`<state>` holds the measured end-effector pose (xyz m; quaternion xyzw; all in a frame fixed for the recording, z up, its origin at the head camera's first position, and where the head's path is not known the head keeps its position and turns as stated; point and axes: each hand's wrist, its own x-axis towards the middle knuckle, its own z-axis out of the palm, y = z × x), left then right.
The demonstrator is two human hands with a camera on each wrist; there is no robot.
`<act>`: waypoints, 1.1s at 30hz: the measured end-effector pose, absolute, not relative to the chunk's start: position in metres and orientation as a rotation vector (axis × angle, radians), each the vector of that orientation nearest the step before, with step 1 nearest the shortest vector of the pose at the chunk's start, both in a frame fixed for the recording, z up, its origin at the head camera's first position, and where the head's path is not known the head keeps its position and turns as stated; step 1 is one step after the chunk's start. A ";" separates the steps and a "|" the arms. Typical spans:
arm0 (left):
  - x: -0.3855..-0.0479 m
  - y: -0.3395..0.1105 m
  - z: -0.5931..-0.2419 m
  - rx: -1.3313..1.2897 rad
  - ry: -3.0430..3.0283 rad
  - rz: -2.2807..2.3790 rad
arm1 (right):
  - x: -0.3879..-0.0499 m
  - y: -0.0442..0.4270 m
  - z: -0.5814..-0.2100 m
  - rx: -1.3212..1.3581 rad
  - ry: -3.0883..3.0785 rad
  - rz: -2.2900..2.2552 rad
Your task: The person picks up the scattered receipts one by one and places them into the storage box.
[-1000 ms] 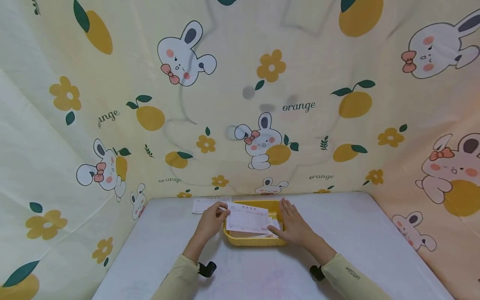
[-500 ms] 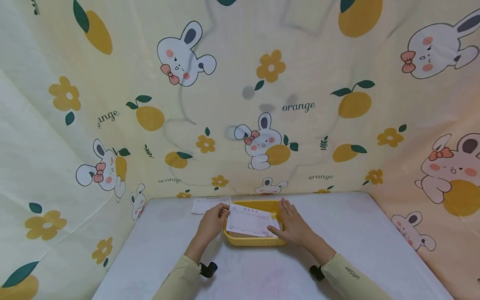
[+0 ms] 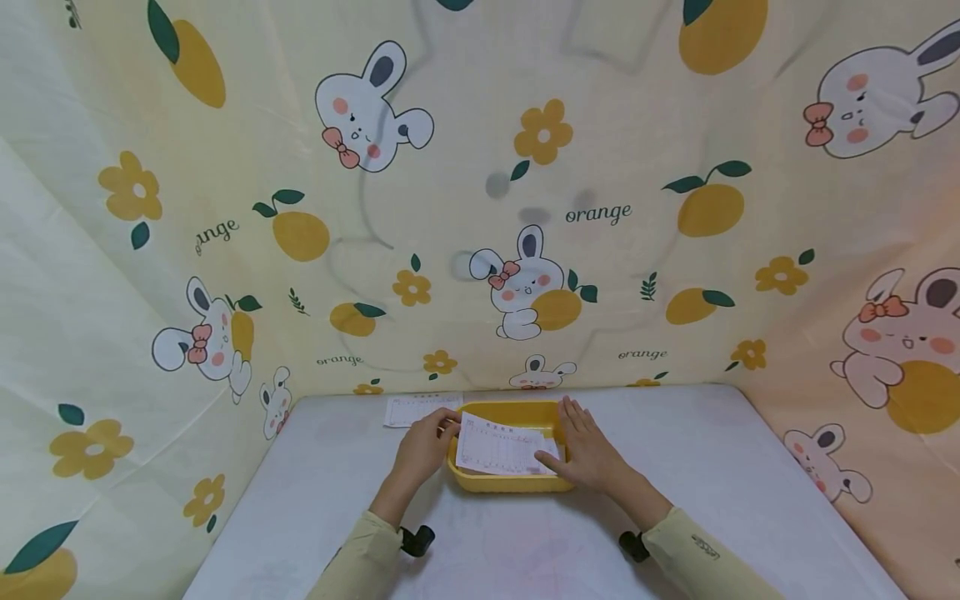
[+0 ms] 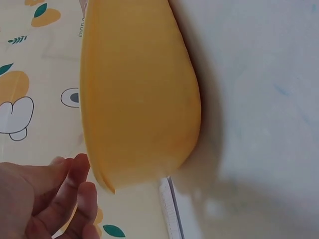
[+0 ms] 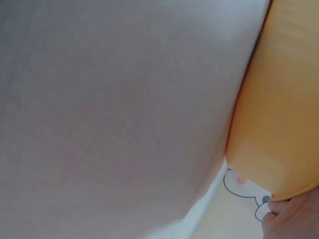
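A yellow plastic basket (image 3: pixel 510 483) stands on the table between both hands. Inside it lie white printed paper forms (image 3: pixel 495 446), the top one tilted with its left edge up near the rim. At that left edge, the curled fingers and thumb of my left hand (image 3: pixel 423 446) appear to pinch the form; the left wrist view shows the left hand (image 4: pixel 55 199) beside the basket rim, the paper hidden. My right hand (image 3: pixel 592 450) lies along the basket's right side, fingers straight, its thumb over the papers. Only part of the right hand (image 5: pixel 294 214) shows in the right wrist view.
Another printed form (image 3: pixel 412 410) lies flat on the white table (image 3: pixel 675 467), behind the left hand. A patterned cloth (image 3: pixel 450 208) with rabbits and oranges hangs along the back and sides.
The top form has slid slightly right and lower into the basket, its left edge dropping. My left hand has shifted slightly right with it; the right hand has stayed in place.
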<state>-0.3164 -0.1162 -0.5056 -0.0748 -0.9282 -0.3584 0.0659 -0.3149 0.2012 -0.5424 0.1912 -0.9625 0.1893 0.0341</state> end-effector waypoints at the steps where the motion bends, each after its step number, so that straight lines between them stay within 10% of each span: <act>1: -0.316 -0.117 -0.506 -0.227 -2.791 -1.079 | -0.315 0.202 -0.542 0.592 -2.959 0.580; 33: -0.351 -0.187 -0.522 0.058 -2.744 -1.030 | -0.315 0.201 -0.543 0.579 -2.948 0.592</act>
